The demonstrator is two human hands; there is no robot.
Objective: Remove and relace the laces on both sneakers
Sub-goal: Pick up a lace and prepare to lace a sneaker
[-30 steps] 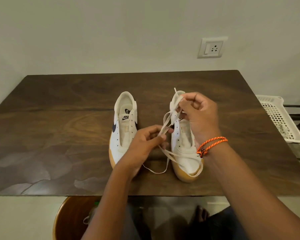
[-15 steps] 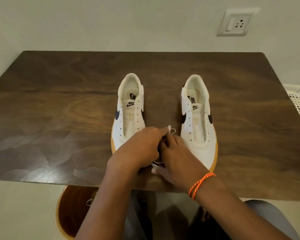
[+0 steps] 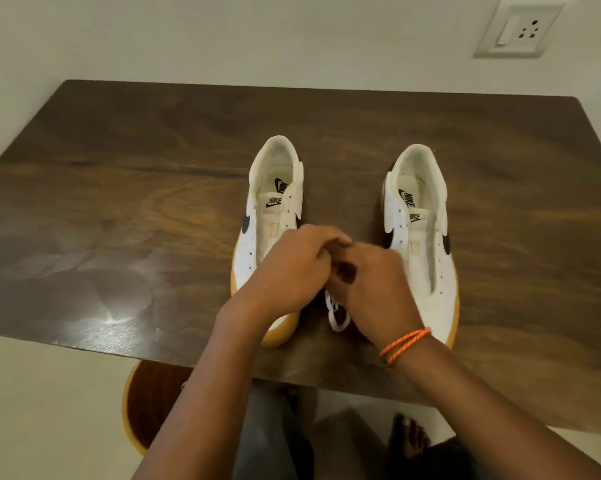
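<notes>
Two white sneakers with gum soles stand side by side on the dark wooden table (image 3: 119,209), toes toward me. The left sneaker (image 3: 275,202) and the right sneaker (image 3: 418,216) both show bare eyelets with no lace in them. My left hand (image 3: 292,271) and my right hand (image 3: 375,285) meet between the shoes, fingers curled around a bundled white lace (image 3: 335,315). A loop of that lace hangs out below my hands onto the table. An orange cord sits on my right wrist.
A wall socket (image 3: 521,29) is mounted at the upper right. A round wooden stool (image 3: 146,407) stands under the table's near edge at the left. My legs and a foot show below the table edge.
The lace has come off the right sneaker. My right hand dropped from that shoe's collar to meet my left hand between the shoes, gathering the lace into a bundle. The camera tilted downward.
</notes>
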